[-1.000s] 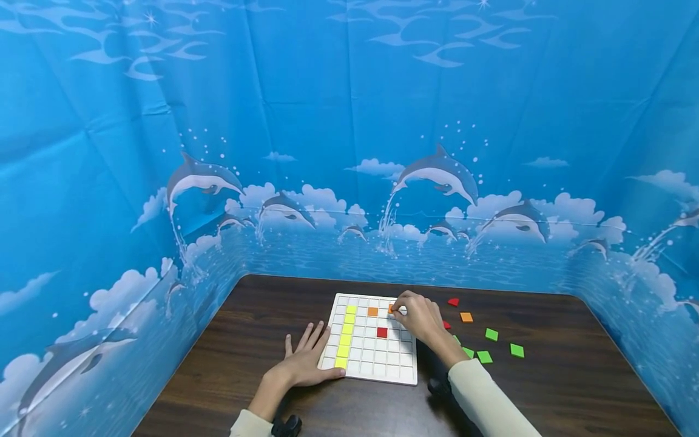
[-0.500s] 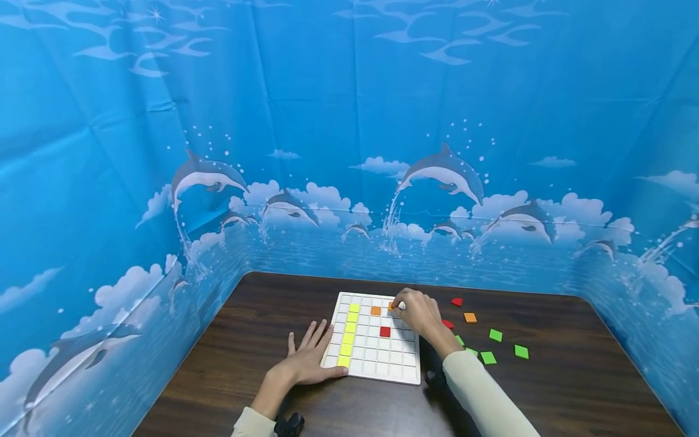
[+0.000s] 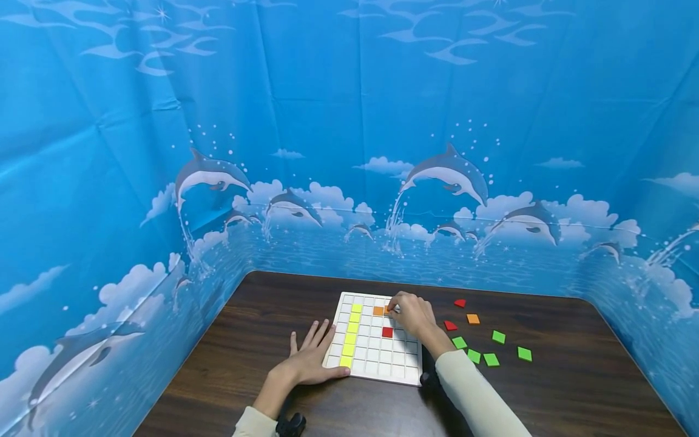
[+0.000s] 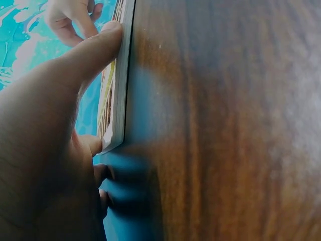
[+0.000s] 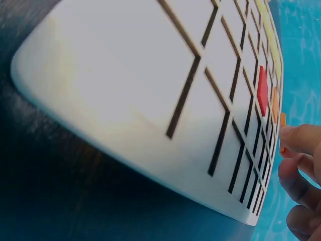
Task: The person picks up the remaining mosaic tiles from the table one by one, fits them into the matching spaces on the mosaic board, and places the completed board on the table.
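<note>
A white gridded board [image 3: 377, 355] lies on the dark wood table [image 3: 579, 388]. My right hand [image 3: 412, 312] pinches a small orange tile [image 5: 283, 120] between thumb and fingers over the board's far side. Close to its left, another orange tile [image 3: 378, 311] sits in the grid; I cannot tell whether the held one touches the board. A red tile [image 3: 387, 332] sits nearer the middle, and a column of yellow tiles [image 3: 350, 338] runs down the left. With fingers spread, my left hand [image 3: 308, 363] rests at the board's near left corner, its thumb [image 4: 103, 42] against the near edge.
Right of the board lie loose pieces: several green tiles [image 3: 491, 360], an orange tile [image 3: 472, 318] and two red pieces [image 3: 450, 326], one farther back. A blue dolphin-print curtain [image 3: 327, 255] surrounds the table's back and sides.
My right hand has shifted slightly left with the orange tile, closing the gap to the orange tile in the grid. The left hand stays at the board's corner. The head view has turned a little.
</note>
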`<action>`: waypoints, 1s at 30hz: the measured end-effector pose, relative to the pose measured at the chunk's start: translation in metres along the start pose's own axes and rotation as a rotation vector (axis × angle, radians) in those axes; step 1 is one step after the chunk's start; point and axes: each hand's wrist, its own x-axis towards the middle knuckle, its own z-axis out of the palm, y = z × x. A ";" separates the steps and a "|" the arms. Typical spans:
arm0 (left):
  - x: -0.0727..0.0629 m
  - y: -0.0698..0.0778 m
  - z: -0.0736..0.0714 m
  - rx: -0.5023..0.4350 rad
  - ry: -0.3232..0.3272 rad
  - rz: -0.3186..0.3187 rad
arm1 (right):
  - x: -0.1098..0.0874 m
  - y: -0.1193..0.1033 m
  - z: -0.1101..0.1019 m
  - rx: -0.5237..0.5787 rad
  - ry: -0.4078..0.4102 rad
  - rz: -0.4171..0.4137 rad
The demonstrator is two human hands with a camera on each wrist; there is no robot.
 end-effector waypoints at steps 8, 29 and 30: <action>-0.002 0.009 -0.007 0.015 -0.022 -0.013 | -0.002 0.007 0.002 0.024 -0.051 0.002; 0.005 -0.007 0.006 0.003 0.016 -0.007 | -0.006 0.011 -0.001 0.031 -0.145 -0.070; 0.003 -0.006 0.005 -0.003 0.019 -0.003 | -0.006 0.011 -0.002 0.025 -0.148 -0.069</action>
